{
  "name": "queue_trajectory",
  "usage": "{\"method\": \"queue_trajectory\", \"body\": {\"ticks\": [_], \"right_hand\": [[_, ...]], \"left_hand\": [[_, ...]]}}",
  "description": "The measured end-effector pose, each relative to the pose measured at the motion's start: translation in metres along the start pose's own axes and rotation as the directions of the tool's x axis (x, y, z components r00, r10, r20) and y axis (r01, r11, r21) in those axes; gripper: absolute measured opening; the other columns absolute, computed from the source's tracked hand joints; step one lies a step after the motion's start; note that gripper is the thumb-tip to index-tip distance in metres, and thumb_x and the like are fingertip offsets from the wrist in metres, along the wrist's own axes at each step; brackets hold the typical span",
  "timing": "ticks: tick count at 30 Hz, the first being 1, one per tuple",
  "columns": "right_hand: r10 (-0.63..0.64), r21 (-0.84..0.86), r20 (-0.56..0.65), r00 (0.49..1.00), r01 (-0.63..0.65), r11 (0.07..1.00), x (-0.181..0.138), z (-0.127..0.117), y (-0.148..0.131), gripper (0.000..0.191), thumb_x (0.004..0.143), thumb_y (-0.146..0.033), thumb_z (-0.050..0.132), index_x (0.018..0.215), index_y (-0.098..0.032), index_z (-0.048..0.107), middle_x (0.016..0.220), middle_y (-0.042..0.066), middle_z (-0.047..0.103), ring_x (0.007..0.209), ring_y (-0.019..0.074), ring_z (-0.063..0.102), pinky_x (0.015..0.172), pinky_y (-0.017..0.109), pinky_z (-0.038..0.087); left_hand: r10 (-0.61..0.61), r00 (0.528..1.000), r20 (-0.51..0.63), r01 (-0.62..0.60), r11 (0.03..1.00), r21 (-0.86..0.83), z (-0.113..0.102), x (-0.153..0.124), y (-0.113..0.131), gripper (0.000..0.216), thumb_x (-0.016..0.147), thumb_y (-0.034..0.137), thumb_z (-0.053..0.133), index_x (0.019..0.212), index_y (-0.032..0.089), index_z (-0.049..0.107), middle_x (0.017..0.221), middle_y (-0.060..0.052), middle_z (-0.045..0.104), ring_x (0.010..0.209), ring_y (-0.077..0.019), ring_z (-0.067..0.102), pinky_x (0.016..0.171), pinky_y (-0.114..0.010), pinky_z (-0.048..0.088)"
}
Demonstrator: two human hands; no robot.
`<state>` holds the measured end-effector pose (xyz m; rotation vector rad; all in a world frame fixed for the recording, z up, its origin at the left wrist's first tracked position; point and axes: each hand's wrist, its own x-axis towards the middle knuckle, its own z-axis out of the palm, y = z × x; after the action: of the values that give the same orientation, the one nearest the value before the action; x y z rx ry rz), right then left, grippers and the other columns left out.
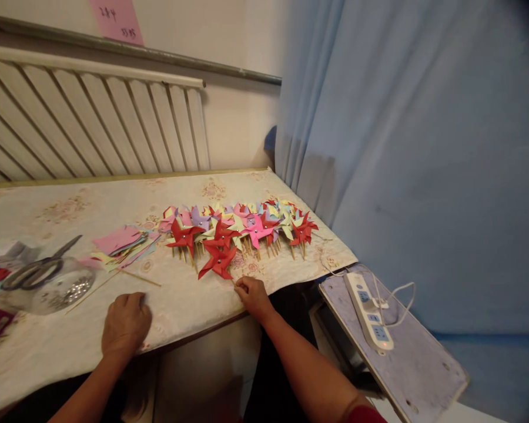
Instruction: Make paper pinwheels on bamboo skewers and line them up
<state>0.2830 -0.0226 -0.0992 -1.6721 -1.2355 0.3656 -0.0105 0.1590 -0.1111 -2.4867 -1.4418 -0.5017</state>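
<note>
My right hand [252, 295] pinches the wooden stick of a red paper pinwheel [217, 260] near the front edge of the table [62, 343]. The pinwheel lies just in front of a row of several finished pinwheels [242, 226] in red, pink, purple and pale yellow. My left hand [126, 323] rests knuckles-up on the tablecloth with its fingers curled under, and nothing shows in it. Two thin wooden sticks [139, 277] lie just beyond that hand.
A stack of coloured paper squares [121, 242] lies left of the pinwheels. Scissors [37, 268] rest on a clear container of small metal pins [64, 289] at the left. A power strip [369, 311] sits on a board to the right. Radiator and blue curtain stand behind.
</note>
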Motion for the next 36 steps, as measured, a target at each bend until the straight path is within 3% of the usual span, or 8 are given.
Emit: {"method": "queue_trajectory", "body": {"ticks": [13, 21, 27, 30, 32, 34, 36], "right_hand": [[-0.034, -0.124, 0.012, 0.999, 0.035, 0.992, -0.005, 0.001, -0.005, 0.013, 0.08, -0.009, 0.06, 0.074, -0.02, 0.064, 0.073, 0.0, 0.06, 0.07, 0.0141, 0.054, 0.069, 0.024, 0.042], [-0.065, -0.265, 0.224, 0.972, 0.125, 0.956, 0.0, 0.026, -0.024, 0.009, 0.086, -0.013, 0.062, 0.082, -0.019, 0.067, 0.085, 0.002, 0.064, 0.084, 0.0153, 0.059, 0.076, 0.025, 0.042], [-0.031, -0.438, 0.336, 0.941, 0.185, 0.88, 0.008, 0.049, -0.037, 0.007, 0.088, -0.023, 0.063, 0.088, -0.022, 0.069, 0.091, 0.003, 0.064, 0.078, 0.0153, 0.058, 0.07, 0.025, 0.041], [-0.052, -0.422, 0.276, 0.96, 0.17, 0.891, 0.01, 0.045, -0.034, 0.005, 0.087, -0.022, 0.064, 0.086, -0.022, 0.069, 0.092, 0.004, 0.066, 0.08, 0.0152, 0.059, 0.072, 0.024, 0.042], [-0.042, -0.4, 0.161, 0.986, 0.104, 0.911, 0.013, 0.032, -0.026, 0.007, 0.085, -0.018, 0.063, 0.081, -0.02, 0.068, 0.086, 0.003, 0.067, 0.081, 0.0152, 0.06, 0.074, 0.024, 0.042], [0.035, -0.381, -0.005, 0.999, -0.034, 0.924, 0.017, 0.012, -0.014, 0.016, 0.086, -0.015, 0.057, 0.073, -0.02, 0.066, 0.076, 0.002, 0.066, 0.074, 0.0142, 0.059, 0.07, 0.023, 0.042], [0.152, -0.352, -0.18, 0.972, -0.208, 0.913, 0.022, -0.01, -0.001, 0.023, 0.086, -0.019, 0.052, 0.066, -0.021, 0.063, 0.064, -0.001, 0.062, 0.063, 0.0135, 0.056, 0.063, 0.023, 0.041]], "left_hand": [[-0.051, 0.998, 0.036, 0.052, 0.998, -0.036, -0.004, 0.0, 0.003, 0.037, 0.085, 0.022, 0.041, 0.11, 0.011, 0.065, 0.102, -0.016, 0.061, 0.098, -0.0294, 0.055, 0.091, -0.041, 0.043], [-0.071, 0.997, 0.036, 0.073, 0.995, -0.071, -0.01, -0.003, 0.008, 0.034, 0.086, 0.021, 0.04, 0.108, 0.011, 0.065, 0.101, -0.015, 0.059, 0.097, -0.0288, 0.053, 0.086, -0.04, 0.042], [-0.062, 0.998, 0.022, 0.063, 0.996, -0.067, -0.006, -0.004, 0.005, 0.033, 0.087, 0.021, 0.039, 0.106, 0.011, 0.065, 0.099, -0.015, 0.058, 0.095, -0.0284, 0.051, 0.085, -0.039, 0.042], [-0.055, 0.998, 0.023, 0.057, 0.996, -0.07, -0.005, -0.004, 0.004, 0.034, 0.087, 0.021, 0.039, 0.107, 0.011, 0.064, 0.099, -0.015, 0.058, 0.095, -0.0287, 0.051, 0.086, -0.039, 0.042], [-0.055, 0.998, 0.032, 0.057, 0.996, -0.074, -0.005, -0.004, 0.005, 0.034, 0.087, 0.021, 0.039, 0.107, 0.011, 0.065, 0.099, -0.015, 0.058, 0.095, -0.0289, 0.051, 0.085, -0.04, 0.042], [-0.055, 0.998, 0.034, 0.057, 0.995, -0.078, -0.006, -0.003, 0.005, 0.033, 0.087, 0.021, 0.04, 0.105, 0.011, 0.066, 0.098, -0.016, 0.058, 0.095, -0.0291, 0.052, 0.085, -0.04, 0.042], [-0.053, 0.998, 0.03, 0.055, 0.995, -0.079, -0.006, -0.003, 0.006, 0.033, 0.086, 0.021, 0.04, 0.104, 0.01, 0.066, 0.097, -0.016, 0.058, 0.094, -0.0291, 0.052, 0.085, -0.039, 0.042]]}}
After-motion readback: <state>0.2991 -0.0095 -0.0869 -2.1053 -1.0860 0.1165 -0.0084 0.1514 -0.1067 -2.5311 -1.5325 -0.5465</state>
